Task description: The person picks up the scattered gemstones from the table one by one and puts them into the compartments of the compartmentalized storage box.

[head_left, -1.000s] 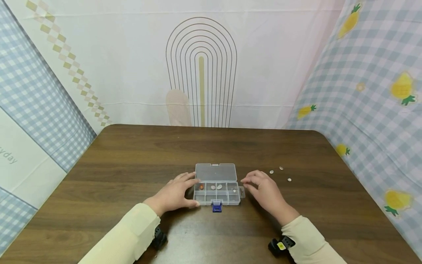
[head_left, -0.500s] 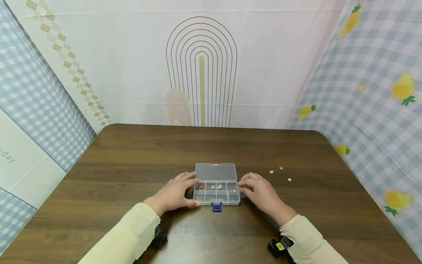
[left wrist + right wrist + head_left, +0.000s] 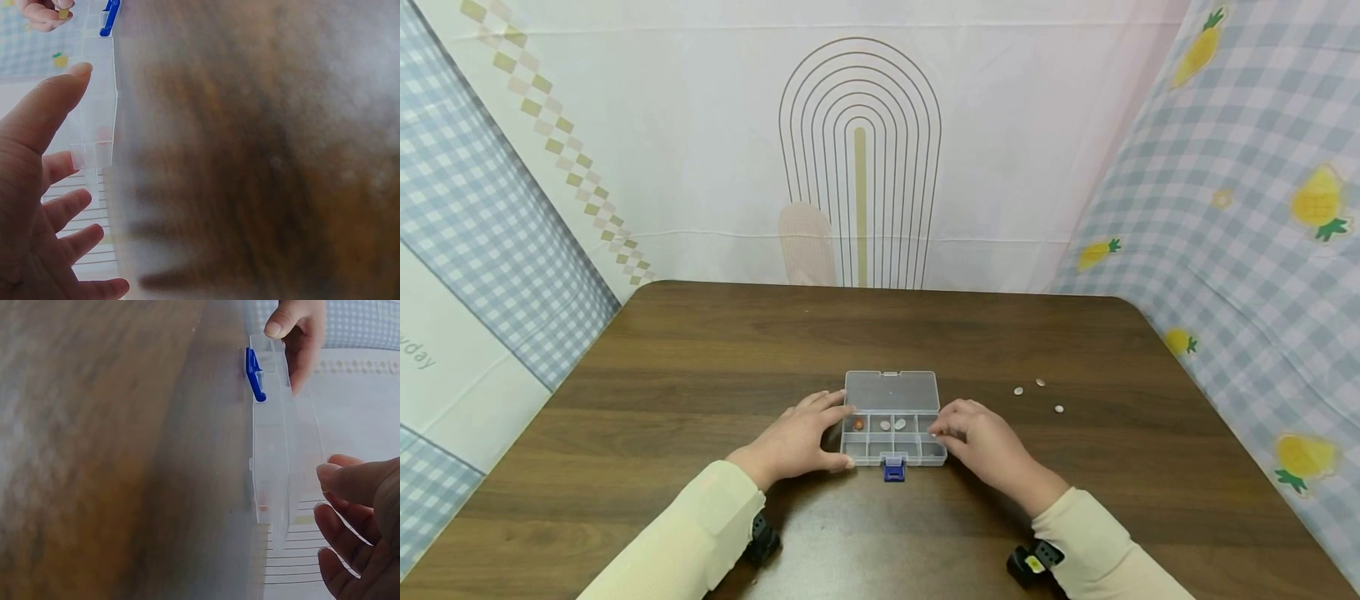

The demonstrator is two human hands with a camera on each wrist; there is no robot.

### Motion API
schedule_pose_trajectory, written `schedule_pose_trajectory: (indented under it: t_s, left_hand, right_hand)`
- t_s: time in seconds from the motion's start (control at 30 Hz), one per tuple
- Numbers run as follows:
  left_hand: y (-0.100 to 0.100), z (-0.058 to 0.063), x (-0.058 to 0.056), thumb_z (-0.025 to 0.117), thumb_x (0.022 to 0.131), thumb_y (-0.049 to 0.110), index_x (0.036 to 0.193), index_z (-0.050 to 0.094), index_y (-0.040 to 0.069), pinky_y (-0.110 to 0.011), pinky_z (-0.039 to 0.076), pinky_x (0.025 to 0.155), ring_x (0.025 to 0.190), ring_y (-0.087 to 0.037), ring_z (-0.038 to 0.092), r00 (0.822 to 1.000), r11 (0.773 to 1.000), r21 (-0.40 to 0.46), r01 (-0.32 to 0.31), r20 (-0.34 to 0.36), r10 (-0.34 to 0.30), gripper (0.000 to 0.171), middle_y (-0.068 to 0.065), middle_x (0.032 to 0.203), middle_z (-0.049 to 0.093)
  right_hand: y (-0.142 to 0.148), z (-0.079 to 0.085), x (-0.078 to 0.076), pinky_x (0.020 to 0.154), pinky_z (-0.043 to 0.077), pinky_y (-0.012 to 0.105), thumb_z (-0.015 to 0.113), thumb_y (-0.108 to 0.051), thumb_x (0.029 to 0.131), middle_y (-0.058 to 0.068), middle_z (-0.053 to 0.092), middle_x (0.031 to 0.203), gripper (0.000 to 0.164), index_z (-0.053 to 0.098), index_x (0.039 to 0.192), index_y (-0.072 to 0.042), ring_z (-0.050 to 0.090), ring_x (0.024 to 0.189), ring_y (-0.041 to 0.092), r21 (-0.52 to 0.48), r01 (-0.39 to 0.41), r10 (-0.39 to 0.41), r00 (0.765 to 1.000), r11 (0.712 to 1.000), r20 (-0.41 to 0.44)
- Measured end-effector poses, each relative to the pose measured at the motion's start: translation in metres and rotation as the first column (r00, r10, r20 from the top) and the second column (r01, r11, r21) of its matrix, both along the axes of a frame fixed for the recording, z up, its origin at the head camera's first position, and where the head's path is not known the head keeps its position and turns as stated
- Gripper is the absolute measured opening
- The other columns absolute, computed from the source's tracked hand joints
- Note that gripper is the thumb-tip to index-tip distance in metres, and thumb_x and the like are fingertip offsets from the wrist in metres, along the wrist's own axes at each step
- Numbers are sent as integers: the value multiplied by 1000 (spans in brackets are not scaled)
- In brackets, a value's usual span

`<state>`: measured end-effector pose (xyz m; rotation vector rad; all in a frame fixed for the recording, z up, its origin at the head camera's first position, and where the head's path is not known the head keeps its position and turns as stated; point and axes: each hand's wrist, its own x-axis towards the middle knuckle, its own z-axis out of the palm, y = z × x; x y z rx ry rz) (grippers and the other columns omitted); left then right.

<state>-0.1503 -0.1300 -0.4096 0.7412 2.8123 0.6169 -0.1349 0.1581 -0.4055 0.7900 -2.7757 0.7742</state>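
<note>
A clear plastic compartment box (image 3: pixel 881 461) with a blue latch (image 3: pixel 893 472) stands on the table, its lid (image 3: pixel 891 392) laid back. Along its left end rests my left hand (image 3: pixel 801 437), thumb at the front corner, the other fingers spread by the side. Above the box's right end, my right hand (image 3: pixel 988 442) pinches a small yellowish piece (image 3: pixel 64 12) between thumb and forefinger, best seen in the left wrist view. Inside the back row lie an orange-brown piece (image 3: pixel 858 424) and two small whitish pieces (image 3: pixel 900 425). My right fingers partly cover the rightmost compartments.
Small pale pieces lie on the brown wooden table (image 3: pixel 760 350) right of the box: one whitish piece (image 3: pixel 1018 391), another (image 3: pixel 1059 409) nearer, a third (image 3: pixel 1040 382) farther back. A white printed cloth (image 3: pixel 1000 150) hangs behind the table, with checked cloth (image 3: pixel 1240 250) at the right.
My right hand has moved left, from beside the box to over its rightmost compartments. My left hand and the box have stayed put.
</note>
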Motion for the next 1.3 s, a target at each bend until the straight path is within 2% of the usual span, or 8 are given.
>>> schedule_pose_trajectory:
  t_s: [0.27,0.73,0.83,1.1,1.3]
  left_hand:
    - [0,1,0,76,80,44,142,50,14,-65,27,105,142,-36,26,1000,1000,-1,0,5,0,74,-8,155,33]
    - [0,1,0,76,80,44,143,50,14,-63,27,106,142,-36,27,1000,1000,-5,-3,5,3,74,-8,155,33]
    - [0,0,0,76,80,44,143,49,14,-64,27,106,143,-35,26,1000,1000,-6,-3,7,3,75,-8,155,32]
    - [-1,-2,-1,76,81,44,143,49,15,-63,26,107,143,-35,25,1000,1000,-6,-2,10,2,74,-7,156,31]
    - [0,-1,-1,76,81,44,144,48,15,-63,26,107,143,-35,25,1000,1000,-6,-4,18,4,74,-7,156,31]
  right_hand:
    - [0,-2,-1,79,51,32,74,-6,83,-7,64,93,10,77,90,-12,60,90,14,21,-47,48,999,999,-23]
    - [-3,-3,-1,80,51,33,75,-7,82,-5,65,93,11,77,90,-13,60,92,16,64,-66,69,997,996,-31]
    - [-3,-3,-1,83,51,35,75,-9,82,-3,66,97,12,77,93,-13,61,96,18,74,-65,67,997,995,-29]
    - [0,0,-3,93,48,43,80,-20,79,3,65,119,34,73,112,-12,58,114,24,59,-46,49,997,997,-51]
    - [4,3,-5,95,46,48,82,-23,76,6,63,125,42,72,115,-12,55,119,28,36,-30,33,995,999,-97]
